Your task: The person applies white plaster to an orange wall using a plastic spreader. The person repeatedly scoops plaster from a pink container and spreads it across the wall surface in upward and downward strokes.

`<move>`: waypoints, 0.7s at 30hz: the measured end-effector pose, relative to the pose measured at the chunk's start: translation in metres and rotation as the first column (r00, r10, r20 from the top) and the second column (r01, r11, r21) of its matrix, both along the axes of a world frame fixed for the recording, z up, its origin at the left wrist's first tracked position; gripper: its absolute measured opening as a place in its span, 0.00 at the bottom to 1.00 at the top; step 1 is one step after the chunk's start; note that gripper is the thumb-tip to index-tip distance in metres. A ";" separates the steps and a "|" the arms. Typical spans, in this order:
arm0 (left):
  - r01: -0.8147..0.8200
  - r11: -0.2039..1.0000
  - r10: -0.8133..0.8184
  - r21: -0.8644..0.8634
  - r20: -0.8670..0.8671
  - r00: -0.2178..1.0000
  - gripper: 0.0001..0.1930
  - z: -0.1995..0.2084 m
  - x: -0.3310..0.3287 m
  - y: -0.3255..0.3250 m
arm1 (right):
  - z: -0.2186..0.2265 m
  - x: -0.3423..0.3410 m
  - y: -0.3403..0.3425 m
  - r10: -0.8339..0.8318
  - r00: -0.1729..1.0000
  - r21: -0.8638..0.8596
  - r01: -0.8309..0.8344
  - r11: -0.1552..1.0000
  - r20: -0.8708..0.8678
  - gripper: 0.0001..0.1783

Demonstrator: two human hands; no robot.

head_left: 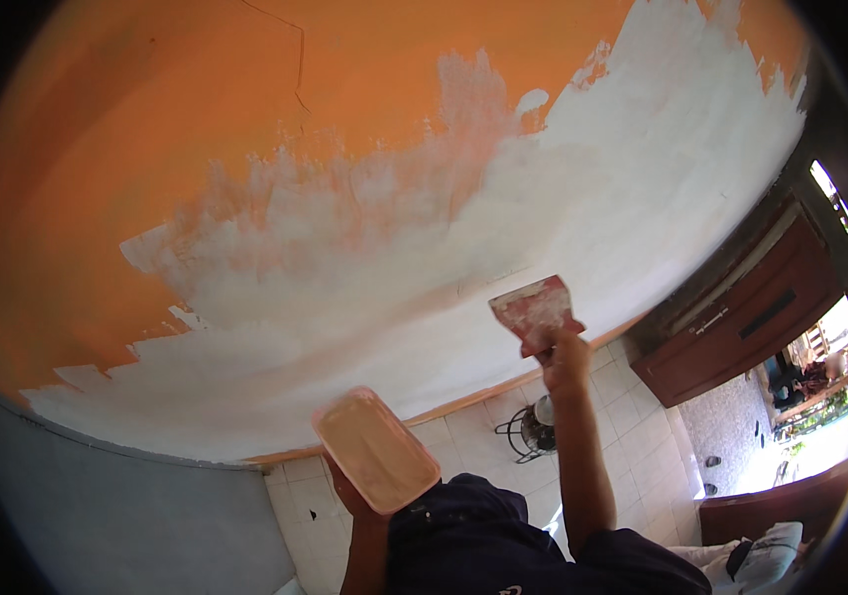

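My right hand is closed around the handle of a reddish putty knife, its wide blade smeared with whitish filler. The blade is raised in front of the wall; whether it touches cannot be told. Lower and to the left, my left hand grips a shallow, peach-coloured rectangular plastic container from beneath, with most of its fingers hidden. Across the wall, a broad ragged coat of white filler covers part of the orange paint, which shows through thinly along the upper edge.
A dark round-framed stand sits on the tiled floor near the wall's foot. To the right are a brown door and a bright doorway with a person outside. A grey wall meets this one at left.
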State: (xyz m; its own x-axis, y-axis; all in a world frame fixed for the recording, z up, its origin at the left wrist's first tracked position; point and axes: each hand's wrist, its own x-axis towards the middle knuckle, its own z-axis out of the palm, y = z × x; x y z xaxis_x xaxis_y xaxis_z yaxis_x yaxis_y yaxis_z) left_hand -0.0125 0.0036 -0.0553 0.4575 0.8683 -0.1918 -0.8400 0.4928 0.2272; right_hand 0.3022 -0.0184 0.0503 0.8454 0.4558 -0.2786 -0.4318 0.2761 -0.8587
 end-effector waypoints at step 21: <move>0.024 0.999 -0.025 0.033 0.032 0.999 0.30 0.007 0.007 -0.004 | 0.065 -0.011 0.028 0.029 0.999 0.118 -0.032 0.992 0.027 0.17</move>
State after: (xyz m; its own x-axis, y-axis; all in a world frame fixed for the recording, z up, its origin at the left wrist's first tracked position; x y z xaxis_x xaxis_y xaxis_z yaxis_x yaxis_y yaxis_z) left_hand -0.0057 0.0000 -0.0483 0.4845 0.8621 -0.1483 -0.8347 0.5064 0.2165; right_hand 0.2915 0.0094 0.1156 0.8368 0.5098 -0.1996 -0.4200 0.3640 -0.8313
